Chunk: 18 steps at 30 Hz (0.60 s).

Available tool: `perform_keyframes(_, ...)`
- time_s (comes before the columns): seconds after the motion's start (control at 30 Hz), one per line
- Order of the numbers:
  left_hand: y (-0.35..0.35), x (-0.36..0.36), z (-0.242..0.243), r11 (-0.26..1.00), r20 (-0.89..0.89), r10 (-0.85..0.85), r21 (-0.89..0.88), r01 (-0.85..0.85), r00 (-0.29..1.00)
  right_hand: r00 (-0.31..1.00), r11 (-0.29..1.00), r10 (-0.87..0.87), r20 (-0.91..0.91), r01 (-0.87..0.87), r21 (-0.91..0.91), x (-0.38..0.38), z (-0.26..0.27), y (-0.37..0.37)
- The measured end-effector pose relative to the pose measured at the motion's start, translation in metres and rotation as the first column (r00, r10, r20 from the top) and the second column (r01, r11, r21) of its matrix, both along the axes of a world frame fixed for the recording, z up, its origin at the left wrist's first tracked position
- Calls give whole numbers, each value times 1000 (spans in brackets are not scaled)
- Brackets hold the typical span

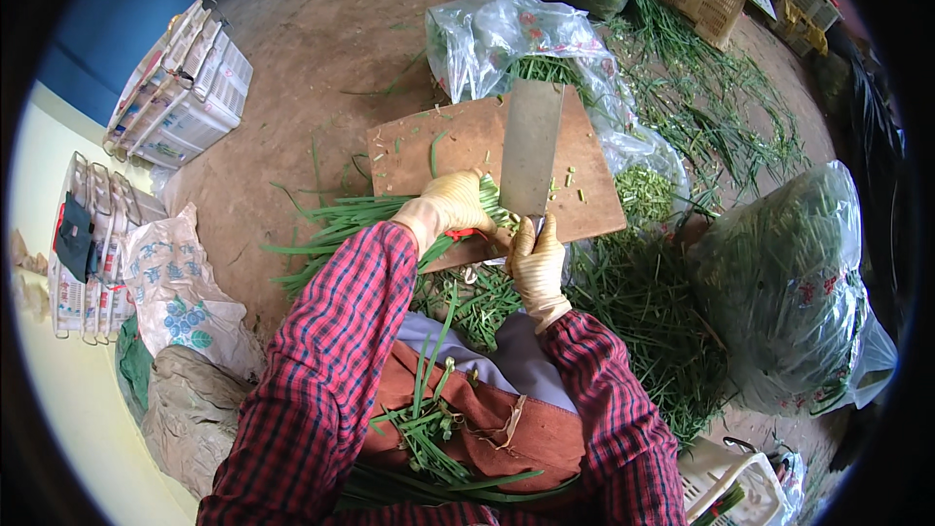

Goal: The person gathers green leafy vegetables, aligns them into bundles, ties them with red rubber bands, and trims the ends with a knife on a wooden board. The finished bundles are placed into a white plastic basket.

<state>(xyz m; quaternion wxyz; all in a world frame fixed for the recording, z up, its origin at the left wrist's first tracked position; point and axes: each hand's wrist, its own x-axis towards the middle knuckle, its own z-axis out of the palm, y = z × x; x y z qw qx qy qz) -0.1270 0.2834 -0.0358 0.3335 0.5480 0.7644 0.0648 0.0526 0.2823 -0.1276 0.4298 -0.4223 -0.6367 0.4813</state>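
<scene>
My left hand [456, 203], in a cream glove, presses a bundle of long green stalks [343, 215] onto a wooden cutting board [438, 135]. The cut ends of the stalks show just right of my fingers, and a bit of red tie [462, 234] peeks out below them. In my gloved right hand [537, 263] is the handle of a cleaver [532, 146]. Its broad blade points away from me over the board, close beside the cut ends. Short chopped pieces [570, 179] lie scattered right of the blade.
Beyond the board lies an open clear plastic bag [522, 22] of greens; chopped pieces [643, 190] are heaped to its right. A full bag [781, 285] stands at right. Loose leaves [643, 307] cover the floor. Crates [182, 88] and a printed sack [182, 270] sit at left.
</scene>
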Motion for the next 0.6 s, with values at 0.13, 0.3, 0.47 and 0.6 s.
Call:
perform_keyframes(0.13,-1,2,2,1000,-49,17,-8,-18,999,1000,1000,2,-5,-2,-3,2,-3,0)
perform_keyframes(0.3,-1,0,-2,998,-93,16,-56,-21,996,994,990,-99,46,94,103,11,4,10)
perform_keyframes(0.47,-2,-4,-7,1000,-98,-14,-14,13,995,961,914,-147,-235,41,-404,31,22,15)
perform_keyframes(0.6,-3,-4,-5,1000,-103,-16,-14,15,994,908,818,-26,-418,-221,-531,25,27,6)
